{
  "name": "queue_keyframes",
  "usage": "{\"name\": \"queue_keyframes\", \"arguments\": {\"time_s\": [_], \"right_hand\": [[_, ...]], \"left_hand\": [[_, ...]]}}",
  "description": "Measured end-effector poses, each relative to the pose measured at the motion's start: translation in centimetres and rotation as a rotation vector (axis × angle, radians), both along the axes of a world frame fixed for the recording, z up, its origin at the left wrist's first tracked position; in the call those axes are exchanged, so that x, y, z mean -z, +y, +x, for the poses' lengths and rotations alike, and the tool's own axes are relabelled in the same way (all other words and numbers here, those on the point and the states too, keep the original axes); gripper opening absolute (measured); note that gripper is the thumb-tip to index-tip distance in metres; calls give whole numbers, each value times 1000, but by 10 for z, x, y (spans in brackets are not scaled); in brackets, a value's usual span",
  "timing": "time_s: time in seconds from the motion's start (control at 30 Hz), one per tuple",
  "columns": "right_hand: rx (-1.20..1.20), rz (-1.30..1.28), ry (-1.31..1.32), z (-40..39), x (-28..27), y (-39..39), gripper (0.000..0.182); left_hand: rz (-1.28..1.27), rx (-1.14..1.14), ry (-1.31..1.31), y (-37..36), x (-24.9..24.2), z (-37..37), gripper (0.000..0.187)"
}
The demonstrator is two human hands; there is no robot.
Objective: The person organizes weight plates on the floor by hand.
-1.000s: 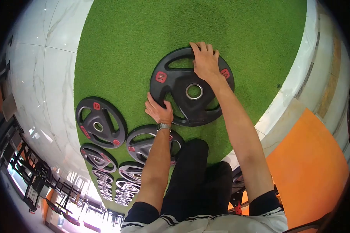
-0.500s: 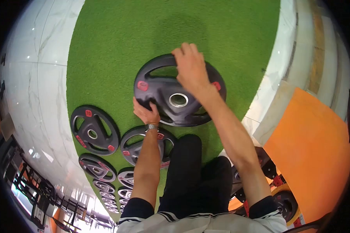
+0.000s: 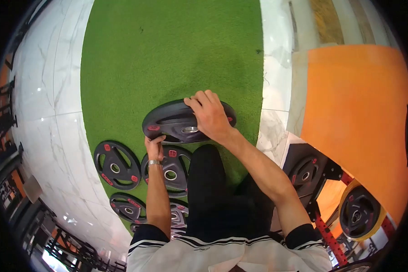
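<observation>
"Grip first: what does the head view show?"

"Both of mine are closed on one weight plate (image 3: 174, 129), black with red patches. My right hand (image 3: 211, 117) hooks its fingers over the far rim; my left hand (image 3: 154, 148) has the near left rim, thumb by an opening, some fingers hidden beneath."

"And where is that plate?"

"Just ahead of my left knee (image 3: 206, 167), tilted. It looks raised off the green turf (image 3: 177, 54), though I can't tell whether its underside touches anywhere."

"So which step are you on?"

"Handling it two-handed on a slant, as I judge it. Any move from this hold calls for both hands on the rim and an even pull, because it looks heavy and could tip toward my shins."

"What's the surface like?"

"Short, flat turf. Beside my left knee lies a three-holed plate (image 3: 170, 164), partly behind my left wrist, and another flat plate (image 3: 115, 158) rests to its left. More lie nearer my body."

"And the room?"

"Pale marbled floor (image 3: 54, 149) edges the turf on both sides, with dark gym equipment (image 3: 72, 242) off left. To my right there's an orange panel (image 3: 358, 99), and below it a yellow-edged plate (image 3: 357, 212) near a red post (image 3: 329, 240)."
</observation>
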State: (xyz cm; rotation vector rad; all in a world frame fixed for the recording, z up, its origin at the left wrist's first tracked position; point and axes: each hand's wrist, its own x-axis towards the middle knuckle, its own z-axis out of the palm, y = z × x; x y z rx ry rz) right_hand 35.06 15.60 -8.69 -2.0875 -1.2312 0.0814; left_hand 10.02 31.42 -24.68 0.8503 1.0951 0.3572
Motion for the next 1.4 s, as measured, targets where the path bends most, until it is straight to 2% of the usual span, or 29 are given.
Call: {"name": "queue_keyframes", "arguments": {"time_s": [0.07,0.2,0.3,0.4,0.43,0.57,0.67,0.7,0.77,0.8,0.83,0.93,1.07,1.1,1.17,1.27,1.3,1.4], "right_hand": [[33,33,42,2,-1,-29,40],[231,64,121,-3,-2,-98,49],[383,1,213,-6,-7,-161,55],[496,-158,243,-12,-16,-215,59],[527,-208,274,-16,-14,-232,54],[593,-301,331,-49,5,-299,49],[483,-156,270,-69,-25,-318,54],[437,-85,427,-78,-38,-314,57],[295,-133,263,-94,-47,-302,58],[362,-153,234,-105,-67,-293,59],[414,-160,254,-112,-63,-296,58],[522,-76,359,-135,-49,-320,54],[580,48,378,-162,-32,-347,49],[596,47,368,-170,-31,-352,49],[618,46,355,-185,-30,-363,49],[657,20,416,-207,-27,-383,52],[660,30,358,-217,-14,-390,53],[718,23,218,-238,-25,-394,56]], "left_hand": [[3,126,29,0,-13,2,67],[176,284,76,-27,-71,37,54],[426,525,227,-42,-73,42,45],[676,714,121,-84,-122,77,38],[690,732,73,-97,-127,85,39],[1075,897,48,-143,-148,100,30],[1166,1020,-15,-178,-181,109,30],[1208,1061,-45,-187,-183,107,33],[1264,1145,-105,-204,-194,106,37],[1290,1187,-145,-214,-197,106,39],[1331,1214,-174,-222,-198,104,44],[1361,1240,-319,-238,-198,100,42],[1464,1253,-350,-237,-203,96,55],[1494,1203,-366,-233,-192,96,47],[1465,1256,-397,-237,-168,85,40],[1518,1292,-427,-259,-176,76,28],[1554,1312,-423,-271,-178,74,28],[1648,1375,-435,-313,-195,71,26]]}}
